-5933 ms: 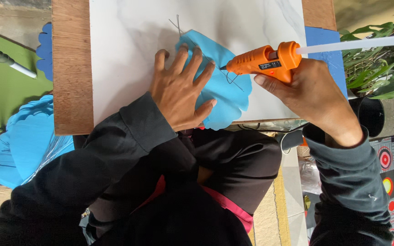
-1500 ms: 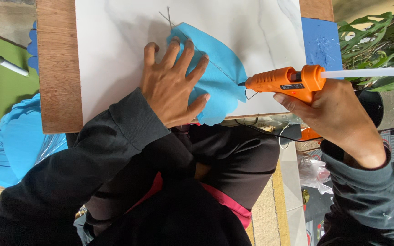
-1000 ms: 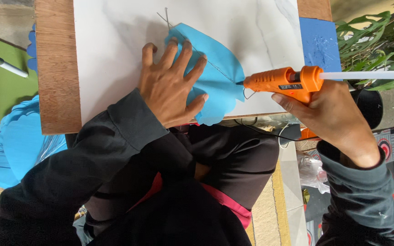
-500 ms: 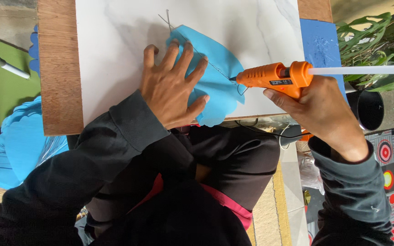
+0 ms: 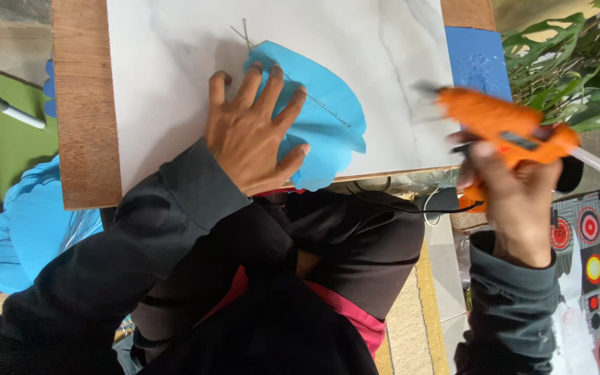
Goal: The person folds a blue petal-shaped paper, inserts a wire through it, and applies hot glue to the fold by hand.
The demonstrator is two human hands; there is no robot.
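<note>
I see my right hand [image 5: 515, 201] has pulled the orange glue gun [image 5: 505, 128] off the blue paper piece [image 5: 317, 121], out past the tabletop's right edge.

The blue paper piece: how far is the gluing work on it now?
Done: the blue paper piece lies flat on the white sheet, with a thin line across it. In hand: the left hand presses it down, while the right hand holds the orange glue gun off to the side. I cannot tell what remains.
</note>
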